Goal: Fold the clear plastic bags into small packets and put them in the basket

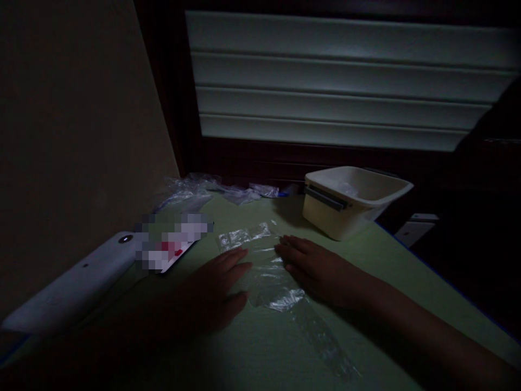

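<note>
A clear plastic bag (266, 274) lies spread on the pale green table (260, 347), creased and shiny in places, with a narrow strip of it trailing toward the lower right. My left hand (222, 285) rests at its left edge, fingers stretched out and apart. On the opposite edge lies my right hand (315, 266), palm down, its fingers extended flat over the plastic. Neither hand is wrapped around anything. The scene is dim, so fine contact between fingertips and film is hard to make out.
A cream plastic bin (337, 217) with a dark handle stands at the back right. Crumpled clear plastic (195, 187) is heaped along the back edge. On the left are a phone-like device (175, 250) with a blurred screen and a long white case (77, 282). White slats (325, 76) rise behind.
</note>
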Demonstrator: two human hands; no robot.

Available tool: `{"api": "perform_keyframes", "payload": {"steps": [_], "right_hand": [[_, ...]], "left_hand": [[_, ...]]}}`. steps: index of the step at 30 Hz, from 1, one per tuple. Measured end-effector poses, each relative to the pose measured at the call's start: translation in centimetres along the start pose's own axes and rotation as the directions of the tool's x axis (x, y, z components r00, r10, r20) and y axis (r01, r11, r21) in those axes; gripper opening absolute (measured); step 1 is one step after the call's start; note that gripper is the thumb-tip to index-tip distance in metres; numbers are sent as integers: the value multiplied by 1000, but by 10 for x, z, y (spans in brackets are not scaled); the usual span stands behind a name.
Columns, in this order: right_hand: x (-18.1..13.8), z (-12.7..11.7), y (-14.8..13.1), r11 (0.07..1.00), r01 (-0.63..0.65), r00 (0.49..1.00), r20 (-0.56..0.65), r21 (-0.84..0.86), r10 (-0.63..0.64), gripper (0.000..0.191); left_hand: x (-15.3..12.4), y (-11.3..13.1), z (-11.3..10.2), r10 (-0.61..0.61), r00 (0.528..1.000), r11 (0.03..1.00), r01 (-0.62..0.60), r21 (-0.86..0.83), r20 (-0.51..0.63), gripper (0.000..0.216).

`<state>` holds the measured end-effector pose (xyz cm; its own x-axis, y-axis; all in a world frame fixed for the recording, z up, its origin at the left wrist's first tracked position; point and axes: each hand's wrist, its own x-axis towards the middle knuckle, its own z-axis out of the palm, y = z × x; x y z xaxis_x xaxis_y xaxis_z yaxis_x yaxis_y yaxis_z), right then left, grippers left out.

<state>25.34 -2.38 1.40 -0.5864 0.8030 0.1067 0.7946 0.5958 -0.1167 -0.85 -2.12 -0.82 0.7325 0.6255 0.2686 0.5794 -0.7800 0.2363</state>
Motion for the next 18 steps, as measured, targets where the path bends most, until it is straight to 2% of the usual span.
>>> {"api": "perform_keyframes", "payload": {"steps": [4,9,18], "right_hand": [[0,-2,-8,999,21,1000,8,37,-22,42],[-1,1,-13,998,31,999,22,58,-32,40],[-1,1,-16,998,36,999,-2,46,-36,40]], "left_hand": [[-2,2,-1,-13,1000,1000,13,-9,0,52],[-1,1,3,-41,998,998,38,-40,-57,53],[5,3,10,-69,991,997,73,25,-110,51]]}}
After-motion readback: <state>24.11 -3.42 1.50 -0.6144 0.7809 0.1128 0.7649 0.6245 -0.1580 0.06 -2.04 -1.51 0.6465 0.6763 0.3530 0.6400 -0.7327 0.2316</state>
